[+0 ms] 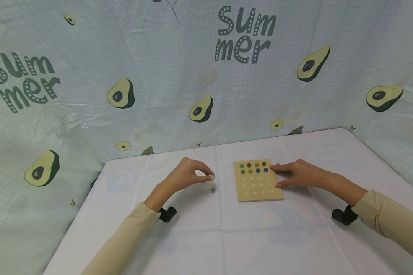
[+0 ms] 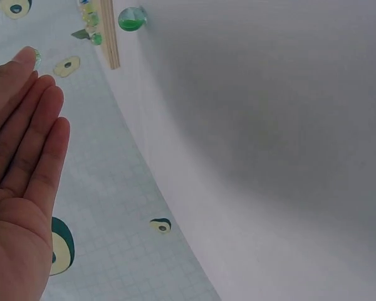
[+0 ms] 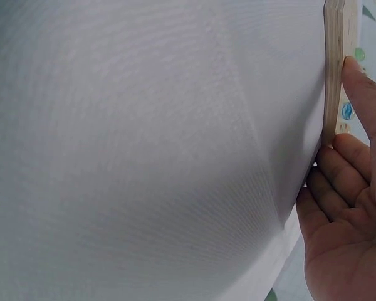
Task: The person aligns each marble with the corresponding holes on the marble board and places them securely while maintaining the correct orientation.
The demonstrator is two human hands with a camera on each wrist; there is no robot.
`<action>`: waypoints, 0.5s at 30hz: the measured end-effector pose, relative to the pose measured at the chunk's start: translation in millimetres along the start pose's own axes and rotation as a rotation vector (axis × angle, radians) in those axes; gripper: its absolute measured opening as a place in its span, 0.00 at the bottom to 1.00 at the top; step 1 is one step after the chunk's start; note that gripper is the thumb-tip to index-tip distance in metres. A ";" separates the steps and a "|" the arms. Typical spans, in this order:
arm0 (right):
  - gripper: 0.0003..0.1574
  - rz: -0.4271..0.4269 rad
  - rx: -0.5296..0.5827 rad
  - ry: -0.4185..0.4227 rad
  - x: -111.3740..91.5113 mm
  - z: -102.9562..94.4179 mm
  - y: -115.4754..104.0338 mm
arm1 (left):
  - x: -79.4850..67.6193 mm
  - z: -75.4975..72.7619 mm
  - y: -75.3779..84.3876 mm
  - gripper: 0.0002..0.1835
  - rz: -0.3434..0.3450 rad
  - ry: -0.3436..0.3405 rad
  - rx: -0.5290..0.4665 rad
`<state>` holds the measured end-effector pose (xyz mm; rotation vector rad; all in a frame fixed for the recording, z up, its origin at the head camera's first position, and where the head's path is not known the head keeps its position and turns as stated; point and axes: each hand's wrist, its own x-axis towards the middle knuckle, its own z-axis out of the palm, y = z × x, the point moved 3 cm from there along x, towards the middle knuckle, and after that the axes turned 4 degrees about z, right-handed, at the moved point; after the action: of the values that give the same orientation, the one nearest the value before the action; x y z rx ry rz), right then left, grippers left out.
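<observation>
Between thumb and index fingertip, my left hand (image 1: 189, 173) pinches a clear green glass marble (image 1: 213, 177), held over the white cloth. A second green marble (image 2: 131, 20) lies on the cloth just below it in the head view. To the right is a square wooden board (image 1: 259, 195) with rows of small hollows. Its two far rows hold several marbles in green, yellow-green, brown and blue; the nearer rows show bare hollows. My right hand (image 1: 301, 173) rests at the board's right edge, thumb and fingers extended and touching it, as the right wrist view also shows.
A white cloth (image 1: 192, 244) covers the table. Behind it and at both sides hangs a pale curtain (image 1: 158, 126) printed with avocados and lettering. A black wrist camera (image 1: 168, 214) sits under the left cuff, another (image 1: 345, 215) under the right.
</observation>
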<state>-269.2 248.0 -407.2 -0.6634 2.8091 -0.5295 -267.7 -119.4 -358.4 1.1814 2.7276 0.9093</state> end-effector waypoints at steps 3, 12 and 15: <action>0.51 0.007 0.013 0.000 -0.3 0.4 0.7 | 3.5 2.1 2.7 0.07 -0.013 0.002 -0.013; 0.51 -0.009 0.004 0.005 -0.6 0.0 0.9 | 14.8 6.8 9.9 0.07 0.022 0.019 -0.013; 0.51 -0.010 0.003 0.003 -0.1 -0.4 0.0 | 17.6 8.2 12.2 0.07 0.026 0.019 -0.019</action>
<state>-269.2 248.2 -406.8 -0.6775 2.8088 -0.5373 -270.1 -96.8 -355.3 1.2133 2.7182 0.9526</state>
